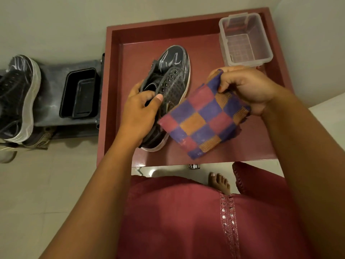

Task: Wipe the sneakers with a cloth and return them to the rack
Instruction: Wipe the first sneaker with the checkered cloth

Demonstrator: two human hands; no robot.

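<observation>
Far left: second sneaker (17,96), black with white sole, sits on its side on the grey rack (50,79), toe up-frame. Just beside it on the same rack, a black plastic tray (80,93). More footwear shows under the rack, too cut off to describe.

Centre: left hand (139,114) grips the black sneaker (168,86) at the collar, thumb over the eyelet edge, fingers inside the opening. Shoe is tilted, heel low over the red tray-top table (115,90); can't tell if the heel rests on it or hangs just above.

Right of that: right hand (244,86) pinches and bunches the top edge of the checked cloth (203,120), purple, red and orange squares. Cloth hangs loose, overlapping the shoe's side; contact unclear. Clear plastic container (244,40) stands in the table's far right corner.

Step in hand, my read: wiping this sneaker, wipe not properly started. To do it well: wad the cloth into the palm rather than letting it dangle, keep the collar grip firm, rotate the shoe, stroke toe to heel, cover the white sole edge too.

Writing: pale scribble-like marks on the toe, not readable. No brand or label legible anywhere.
</observation>
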